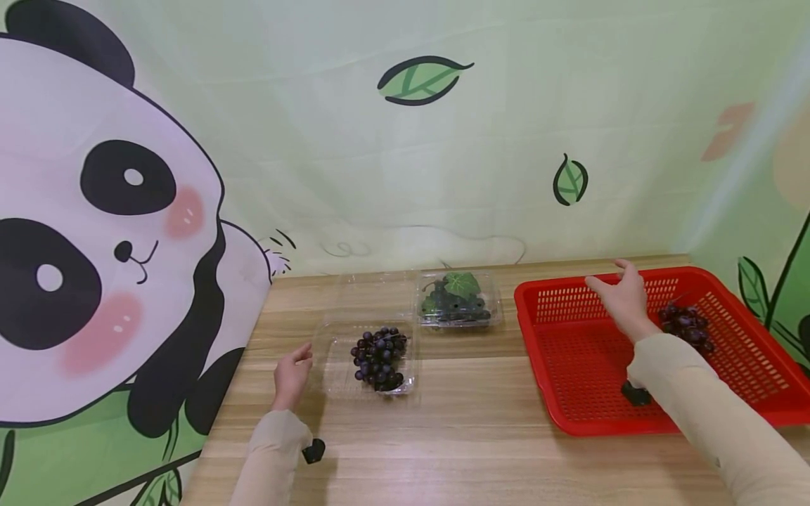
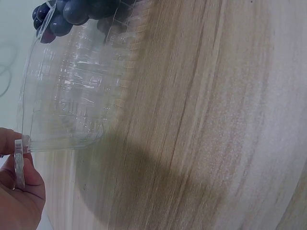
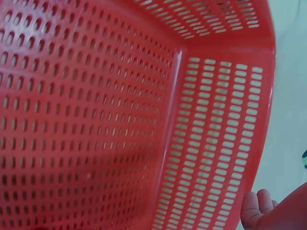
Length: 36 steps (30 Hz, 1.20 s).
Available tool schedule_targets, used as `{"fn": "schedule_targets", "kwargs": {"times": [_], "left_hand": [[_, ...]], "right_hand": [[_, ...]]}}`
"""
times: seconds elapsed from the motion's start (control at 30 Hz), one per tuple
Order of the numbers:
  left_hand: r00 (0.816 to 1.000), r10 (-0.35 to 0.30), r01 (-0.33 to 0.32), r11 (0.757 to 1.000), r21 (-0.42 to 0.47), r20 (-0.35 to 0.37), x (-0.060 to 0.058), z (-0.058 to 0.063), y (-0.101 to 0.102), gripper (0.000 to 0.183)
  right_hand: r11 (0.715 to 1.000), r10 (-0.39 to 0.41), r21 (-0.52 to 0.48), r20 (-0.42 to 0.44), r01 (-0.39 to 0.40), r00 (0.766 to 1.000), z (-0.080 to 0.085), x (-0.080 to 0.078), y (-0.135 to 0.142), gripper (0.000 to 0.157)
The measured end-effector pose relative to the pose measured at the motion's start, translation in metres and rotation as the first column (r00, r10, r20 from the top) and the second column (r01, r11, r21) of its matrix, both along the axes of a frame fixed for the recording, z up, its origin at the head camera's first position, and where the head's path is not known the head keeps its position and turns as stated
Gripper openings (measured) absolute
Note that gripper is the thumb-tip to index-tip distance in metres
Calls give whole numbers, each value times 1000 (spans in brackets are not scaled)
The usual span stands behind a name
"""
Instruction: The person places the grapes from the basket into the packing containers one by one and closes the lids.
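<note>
My left hand point(image 1: 293, 376) pinches the left rim of an open clear plastic clamshell box point(image 1: 335, 369); the left wrist view shows the thumb and fingers point(image 2: 32, 172) at its corner. A bunch of dark grapes point(image 1: 380, 357) lies in the right part of that box, and its clear lid point(image 1: 373, 288) is folded back behind it. Over the red basket point(image 1: 557, 414) hovers my right hand point(image 1: 623, 299), with thumb and fingers spread and nothing held. Another grape bunch point(image 1: 686, 325) lies in the basket, right of this hand.
A closed clear box point(image 1: 458, 301) with dark grapes and a green leaf stands at the back, right beside the open box. Behind the wooden table point(image 1: 455, 450) hangs a green backdrop point(image 1: 304, 140) printed with a panda and leaves.
</note>
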<state>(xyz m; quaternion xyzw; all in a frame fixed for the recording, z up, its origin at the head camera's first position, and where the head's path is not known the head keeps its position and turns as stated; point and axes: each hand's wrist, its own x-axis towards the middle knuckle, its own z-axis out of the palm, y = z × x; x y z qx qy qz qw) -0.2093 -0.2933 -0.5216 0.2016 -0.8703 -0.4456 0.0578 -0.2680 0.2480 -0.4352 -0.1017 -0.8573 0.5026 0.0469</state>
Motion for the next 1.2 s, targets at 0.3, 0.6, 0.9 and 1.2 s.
{"fn": "schedule_targets", "kwargs": {"times": [0.3, 0.6, 0.9, 1.2], "left_hand": [[1000, -11, 11, 1000, -1, 5, 0, -3, -2, 36], [1000, -6, 6, 1000, -12, 6, 0, -2, -1, 36], [1000, -5, 5, 1000, -7, -1, -1, -3, -2, 36], [1000, 0, 0, 1000, -8, -8, 0, -2, -1, 37]], "right_hand": [[1000, -2, 13, 28, 2, 1000, -9, 2, 21, 81], [1000, -1, 8, 66, 0, 998, -12, 6, 40, 82], [999, -33, 36, 108, 30, 994, -18, 11, 54, 81], [994, -47, 105, 105, 36, 993, -23, 14, 67, 82]]}}
